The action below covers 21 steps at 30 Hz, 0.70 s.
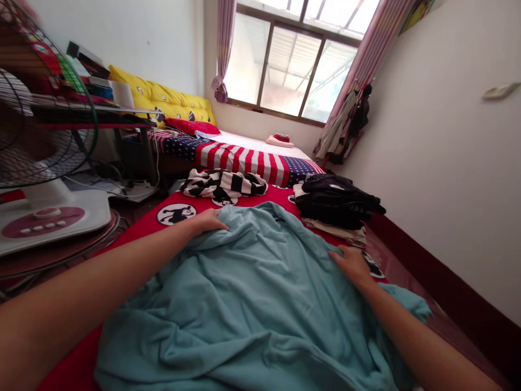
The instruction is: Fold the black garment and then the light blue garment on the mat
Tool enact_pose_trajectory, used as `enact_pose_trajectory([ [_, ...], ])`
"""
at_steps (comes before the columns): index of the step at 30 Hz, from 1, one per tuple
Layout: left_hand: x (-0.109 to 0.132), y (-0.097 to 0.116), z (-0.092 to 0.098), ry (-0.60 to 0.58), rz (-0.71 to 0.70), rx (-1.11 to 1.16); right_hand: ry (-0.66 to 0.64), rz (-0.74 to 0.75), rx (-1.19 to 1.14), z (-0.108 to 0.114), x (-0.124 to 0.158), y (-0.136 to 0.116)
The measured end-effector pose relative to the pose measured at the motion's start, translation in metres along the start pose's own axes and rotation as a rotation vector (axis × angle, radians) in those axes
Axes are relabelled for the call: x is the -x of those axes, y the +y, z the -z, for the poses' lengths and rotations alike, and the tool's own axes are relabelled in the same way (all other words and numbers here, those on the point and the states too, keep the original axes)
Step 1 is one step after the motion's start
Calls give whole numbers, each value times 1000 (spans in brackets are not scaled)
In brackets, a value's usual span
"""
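A teal garment (260, 288), its exact kind unclear, lies spread and wrinkled over a red cloth (138, 233) with round white dog prints. My left hand (208, 221) grips its far left edge, fingers closed on the fabric. On the right side, my right hand (353, 263) pinches the garment's edge between thumb and fingers. Part of the teal cloth sticks out to the right beyond my right forearm. The near end of the garment runs out of view at the bottom.
A black-and-white checked cloth (223, 184) lies crumpled beyond the garment. To its right stands a stack of folded dark clothes (337, 198). A fan (49, 212) stands close on the left, beside a desk (122, 111). Farther back is a bed with a flag-patterned cover (244, 158).
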<state>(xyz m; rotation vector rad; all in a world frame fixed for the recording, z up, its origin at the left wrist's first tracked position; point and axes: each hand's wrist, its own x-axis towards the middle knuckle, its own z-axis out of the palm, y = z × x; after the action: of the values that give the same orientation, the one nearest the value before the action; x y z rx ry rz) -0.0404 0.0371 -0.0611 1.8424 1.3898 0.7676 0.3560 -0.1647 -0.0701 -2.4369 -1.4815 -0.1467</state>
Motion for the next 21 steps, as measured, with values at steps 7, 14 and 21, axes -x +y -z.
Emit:
enact_pose_trajectory([
  [7,-28,27,51,434,-97,-430,319,-239,4,39,-49,-8],
  [14,3,27,-33,346,-546,-555,359,323,-22,-8,-20,-78],
  [21,16,-1,-84,-137,-538,-735,-151,434,51,-63,-4,-99],
])
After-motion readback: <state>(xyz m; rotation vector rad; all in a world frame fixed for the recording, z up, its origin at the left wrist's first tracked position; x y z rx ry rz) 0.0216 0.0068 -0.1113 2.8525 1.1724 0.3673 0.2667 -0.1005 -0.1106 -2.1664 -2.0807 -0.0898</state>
